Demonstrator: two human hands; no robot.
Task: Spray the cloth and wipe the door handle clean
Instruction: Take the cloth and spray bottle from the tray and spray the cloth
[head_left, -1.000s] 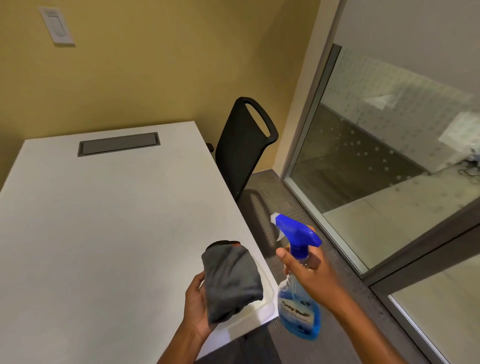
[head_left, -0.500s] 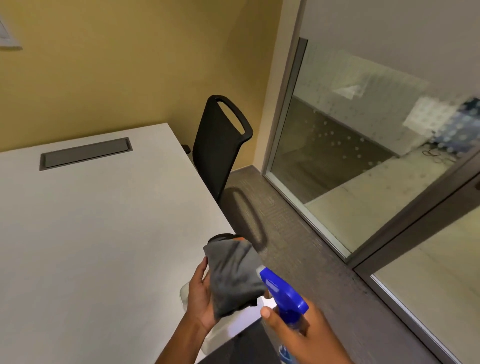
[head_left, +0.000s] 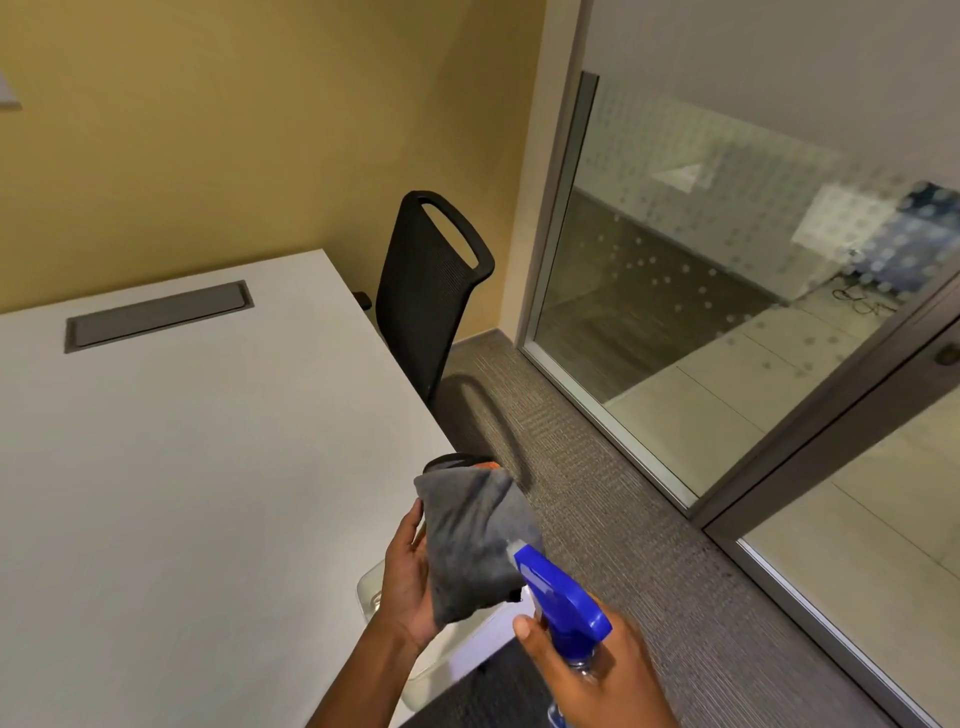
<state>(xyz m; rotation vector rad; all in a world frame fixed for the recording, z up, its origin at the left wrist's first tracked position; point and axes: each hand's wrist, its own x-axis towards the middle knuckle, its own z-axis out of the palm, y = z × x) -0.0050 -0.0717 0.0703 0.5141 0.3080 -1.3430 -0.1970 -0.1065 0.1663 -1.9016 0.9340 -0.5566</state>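
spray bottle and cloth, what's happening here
A person stands at the corner of a white table. The left hand holds up a grey cloth; the right hand grips a blue spray bottle, nozzle right against the cloth. The cloth is being sprayed or is about to be. No door handle is clearly in view, so wiping hasn't begun.

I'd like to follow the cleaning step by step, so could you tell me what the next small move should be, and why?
Probably squeeze the trigger: the right hand holds the spray bottle with its nozzle almost against the grey cloth held up in the left hand.
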